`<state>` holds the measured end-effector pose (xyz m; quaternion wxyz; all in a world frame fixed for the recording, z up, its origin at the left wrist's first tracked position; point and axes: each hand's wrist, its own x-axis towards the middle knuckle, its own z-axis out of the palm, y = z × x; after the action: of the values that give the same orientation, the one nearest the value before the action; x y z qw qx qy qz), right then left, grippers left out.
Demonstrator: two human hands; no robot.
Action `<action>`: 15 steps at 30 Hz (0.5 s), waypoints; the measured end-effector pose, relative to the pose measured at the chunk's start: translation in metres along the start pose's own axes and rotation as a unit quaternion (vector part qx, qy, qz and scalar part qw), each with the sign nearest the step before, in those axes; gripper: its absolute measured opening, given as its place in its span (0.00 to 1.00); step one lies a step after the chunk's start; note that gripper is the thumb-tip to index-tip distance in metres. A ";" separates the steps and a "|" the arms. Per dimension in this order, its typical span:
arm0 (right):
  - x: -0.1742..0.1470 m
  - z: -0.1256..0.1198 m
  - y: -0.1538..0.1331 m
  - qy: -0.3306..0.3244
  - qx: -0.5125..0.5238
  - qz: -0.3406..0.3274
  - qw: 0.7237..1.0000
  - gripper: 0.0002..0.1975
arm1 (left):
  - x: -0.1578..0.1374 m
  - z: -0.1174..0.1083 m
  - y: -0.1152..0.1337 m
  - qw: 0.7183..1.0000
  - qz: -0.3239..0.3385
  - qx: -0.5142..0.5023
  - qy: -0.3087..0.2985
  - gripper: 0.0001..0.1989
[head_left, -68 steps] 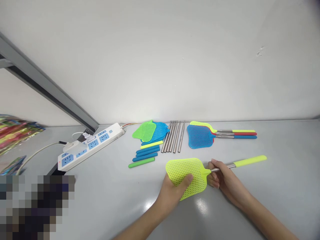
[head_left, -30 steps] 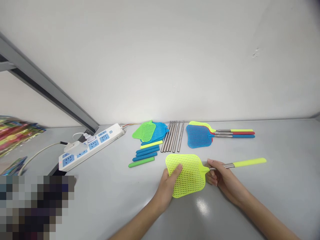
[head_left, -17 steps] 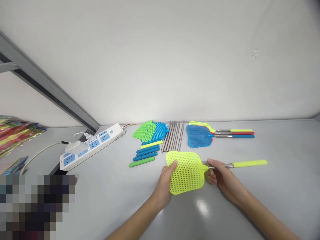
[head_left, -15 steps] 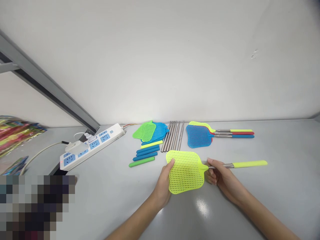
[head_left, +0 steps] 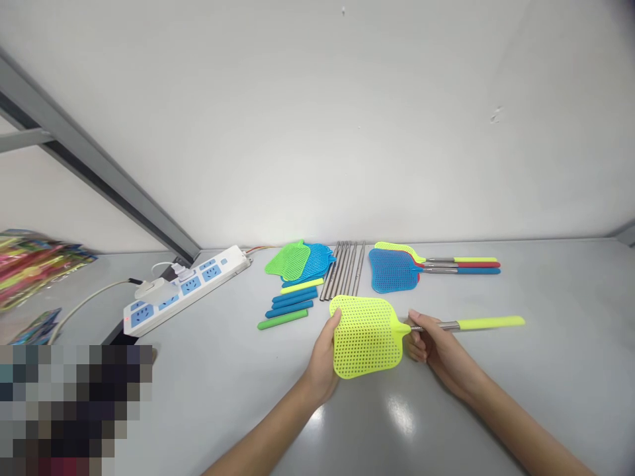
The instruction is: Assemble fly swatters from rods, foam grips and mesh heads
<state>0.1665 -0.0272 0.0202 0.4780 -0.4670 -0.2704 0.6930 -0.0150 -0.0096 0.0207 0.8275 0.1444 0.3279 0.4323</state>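
A yellow-green fly swatter (head_left: 367,337) is held level above the grey table, its perforated head to the left and its yellow grip to the right. My left hand (head_left: 323,354) pinches the left edge of the head, thumb on top. Around the metal rod, close to the neck, my right hand (head_left: 430,340) is closed. Behind it lie several whole swatters with a blue head (head_left: 394,270) on top. To their left are several metal rods (head_left: 342,271), loose green (head_left: 288,260) and blue heads (head_left: 316,260), and coloured grip sleeves (head_left: 290,309).
A white power strip (head_left: 198,291) with plugs and cables lies at the left. Beyond it are shiny packaged goods (head_left: 40,264). A wall (head_left: 357,132) rises along the table's back edge, and a grey metal frame (head_left: 99,152) slants down at the left.
Both hands keep their hold on the swatter, which sits very slightly higher and further left in view. The camera view has shifted a little; the items on the table lie as before.
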 end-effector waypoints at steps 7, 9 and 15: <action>0.000 0.004 -0.003 0.007 -0.003 0.001 1.000 0.19 | 0.001 0.000 0.000 1.000 0.003 -0.006 -0.002 0.19; -0.001 0.005 -0.004 0.004 -0.006 -0.001 1.000 0.20 | 0.000 0.001 0.001 1.000 0.002 0.000 0.004 0.21; 0.000 0.006 -0.004 -0.001 -0.027 -0.009 1.000 0.22 | -0.003 0.007 0.005 0.999 -0.038 0.007 0.023 0.29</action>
<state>0.1630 -0.0251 0.0259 0.4714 -0.4769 -0.2939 0.6811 -0.0149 -0.0083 0.0293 0.8345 0.1274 0.3552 0.4014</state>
